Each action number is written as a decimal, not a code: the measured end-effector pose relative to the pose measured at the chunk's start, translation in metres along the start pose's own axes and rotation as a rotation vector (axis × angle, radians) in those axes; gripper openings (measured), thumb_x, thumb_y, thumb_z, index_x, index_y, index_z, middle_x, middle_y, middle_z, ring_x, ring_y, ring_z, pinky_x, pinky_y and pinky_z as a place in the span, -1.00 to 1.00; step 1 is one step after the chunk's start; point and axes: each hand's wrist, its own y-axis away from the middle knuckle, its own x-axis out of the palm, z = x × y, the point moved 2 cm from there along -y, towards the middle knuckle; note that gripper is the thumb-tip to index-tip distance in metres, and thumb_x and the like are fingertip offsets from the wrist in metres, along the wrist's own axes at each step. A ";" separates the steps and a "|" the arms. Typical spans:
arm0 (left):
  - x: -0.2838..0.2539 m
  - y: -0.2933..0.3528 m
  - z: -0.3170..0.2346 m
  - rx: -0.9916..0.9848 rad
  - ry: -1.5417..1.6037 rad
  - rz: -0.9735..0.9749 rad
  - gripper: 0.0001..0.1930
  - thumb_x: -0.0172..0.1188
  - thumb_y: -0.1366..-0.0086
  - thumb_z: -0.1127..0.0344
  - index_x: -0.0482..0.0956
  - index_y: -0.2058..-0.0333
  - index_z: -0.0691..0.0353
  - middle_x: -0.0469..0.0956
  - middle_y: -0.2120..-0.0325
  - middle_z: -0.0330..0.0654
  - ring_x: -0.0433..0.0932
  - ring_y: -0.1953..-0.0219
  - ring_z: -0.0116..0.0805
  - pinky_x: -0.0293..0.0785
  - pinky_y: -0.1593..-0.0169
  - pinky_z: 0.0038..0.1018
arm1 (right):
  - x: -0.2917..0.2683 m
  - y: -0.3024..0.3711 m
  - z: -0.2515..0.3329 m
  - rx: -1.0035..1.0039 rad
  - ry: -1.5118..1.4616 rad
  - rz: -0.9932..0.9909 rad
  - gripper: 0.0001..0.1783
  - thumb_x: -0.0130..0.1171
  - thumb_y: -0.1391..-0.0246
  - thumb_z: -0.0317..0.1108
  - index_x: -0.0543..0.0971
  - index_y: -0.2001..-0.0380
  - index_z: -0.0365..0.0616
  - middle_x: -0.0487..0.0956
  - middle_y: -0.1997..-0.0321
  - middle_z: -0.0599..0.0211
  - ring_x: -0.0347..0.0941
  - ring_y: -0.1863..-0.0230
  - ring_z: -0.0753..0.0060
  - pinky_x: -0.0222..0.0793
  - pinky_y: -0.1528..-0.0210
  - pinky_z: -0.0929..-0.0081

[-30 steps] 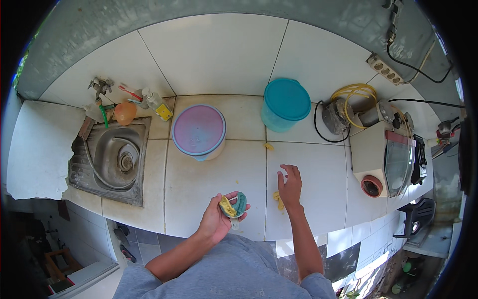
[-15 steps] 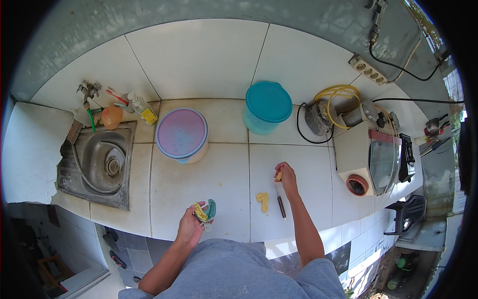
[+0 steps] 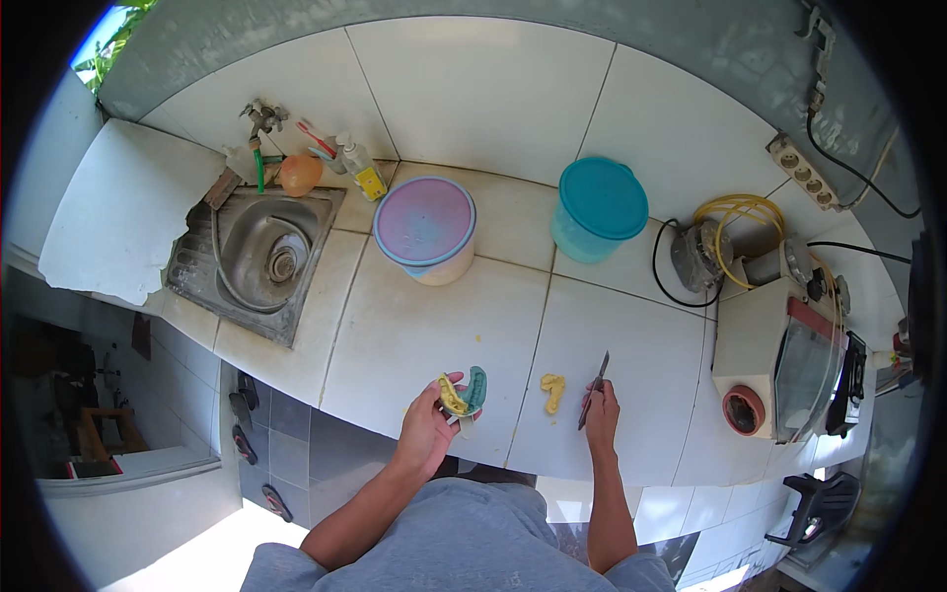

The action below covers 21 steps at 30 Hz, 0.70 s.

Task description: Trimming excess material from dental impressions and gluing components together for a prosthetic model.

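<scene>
My left hand (image 3: 424, 436) is closed around a U-shaped dental impression tray (image 3: 475, 391), lifted near the counter's front edge. Green material fills its right side and yellow material covers its left; a pale tray handle shows below. In my right hand (image 3: 603, 424) is a slim knife (image 3: 603, 369), its blade pointing away from me and its dark handle partly hidden by my fingers. On the white tiles between both hands lies a curved yellow piece of impression material (image 3: 552, 393), touched by neither, with small crumbs beside it.
A steel sink (image 3: 324, 212) is at the left, with a soap bottle (image 3: 362, 170) behind it. Toward the back stand a purple-lidded tub (image 3: 424, 222) and a teal-lidded tub (image 3: 604, 202). A boxy cream machine (image 3: 755, 345) with yellow hose sits at the right.
My right hand has let go of a small yellow piece and picked up the knife that lay on the counter. The left hand still holds the tray. The whole view has swung left.
</scene>
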 end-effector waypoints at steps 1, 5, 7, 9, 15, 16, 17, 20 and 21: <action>0.005 0.008 -0.004 0.020 0.008 -0.017 -0.61 -0.27 -0.50 0.17 0.33 -0.07 0.34 0.39 0.05 -0.05 0.43 -0.07 -0.18 0.40 -0.20 -0.05 | 0.001 -0.006 -0.007 -0.003 -0.067 -0.005 -0.80 -0.07 -0.24 -0.30 0.42 0.41 -0.17 0.43 0.58 0.40 0.36 0.52 0.66 0.25 0.48 0.56; 0.010 0.038 -0.019 0.068 0.086 0.021 -0.62 -0.23 -0.51 0.15 0.34 -0.06 0.33 0.40 0.05 -0.08 0.46 -0.04 -0.18 0.40 -0.21 -0.04 | 0.013 -0.011 0.018 0.145 0.155 0.075 -0.69 0.15 -0.22 -0.15 0.40 0.42 -0.15 0.41 0.60 0.46 0.31 0.54 0.69 0.22 0.49 0.62; 0.005 0.051 -0.026 0.091 0.104 0.036 -0.62 -0.22 -0.51 0.14 0.35 -0.05 0.32 0.41 0.06 -0.09 0.47 -0.04 -0.19 0.41 -0.21 -0.03 | 0.023 -0.016 0.009 0.039 0.220 0.031 -0.64 0.27 -0.13 -0.13 0.40 0.46 -0.17 0.42 0.61 0.45 0.34 0.56 0.62 0.28 0.48 0.54; -0.003 0.064 -0.034 0.131 0.135 0.024 -0.63 -0.20 -0.51 0.13 0.35 -0.04 0.32 0.42 0.08 -0.10 0.47 -0.04 -0.21 0.42 -0.20 -0.04 | 0.033 -0.008 0.026 -0.139 0.276 -0.042 -0.56 0.33 -0.04 -0.05 0.44 0.50 -0.22 0.48 0.59 0.30 0.39 0.55 0.43 0.31 0.43 0.44; -0.051 0.110 -0.064 0.257 0.202 0.034 -0.62 -0.18 -0.50 0.14 0.34 -0.05 0.33 0.42 0.07 -0.10 0.48 -0.03 -0.25 0.44 -0.20 -0.05 | 0.051 -0.003 0.031 -0.199 0.492 0.047 -0.55 0.40 0.05 -0.06 0.45 0.51 -0.22 0.44 0.60 0.41 0.26 0.59 0.49 0.25 0.46 0.44; -0.064 0.118 -0.070 0.287 0.218 0.046 -0.62 -0.18 -0.50 0.14 0.34 -0.06 0.34 0.42 0.07 -0.10 0.48 -0.03 -0.25 0.44 -0.20 -0.05 | 0.053 -0.005 0.030 -0.223 0.494 0.061 -0.55 0.40 0.05 -0.06 0.45 0.51 -0.22 0.44 0.60 0.41 0.26 0.59 0.49 0.25 0.46 0.44; -0.078 0.130 -0.076 0.322 0.234 0.060 -0.61 -0.17 -0.50 0.13 0.34 -0.06 0.34 0.42 0.06 -0.10 0.48 -0.04 -0.26 0.44 -0.19 -0.05 | 0.056 -0.006 0.031 -0.196 0.546 0.041 -0.58 0.39 0.03 -0.09 0.47 0.50 -0.22 0.43 0.60 0.42 0.25 0.60 0.50 0.23 0.47 0.46; -0.117 0.165 -0.098 0.379 0.286 0.063 -0.60 -0.17 -0.50 0.12 0.34 -0.06 0.35 0.41 0.05 -0.10 0.48 -0.05 -0.25 0.44 -0.20 -0.05 | 0.082 0.009 0.029 -0.207 0.425 -0.006 -0.64 0.37 0.00 -0.14 0.48 0.50 -0.20 0.41 0.60 0.46 0.23 0.61 0.53 0.20 0.50 0.48; -0.132 0.177 -0.104 0.403 0.302 0.056 -0.60 -0.17 -0.50 0.12 0.34 -0.06 0.35 0.41 0.05 -0.10 0.48 -0.05 -0.25 0.44 -0.20 -0.05 | 0.092 0.015 0.028 -0.213 0.248 -0.042 -0.67 0.35 -0.02 -0.17 0.48 0.51 -0.18 0.40 0.60 0.48 0.22 0.62 0.55 0.18 0.52 0.49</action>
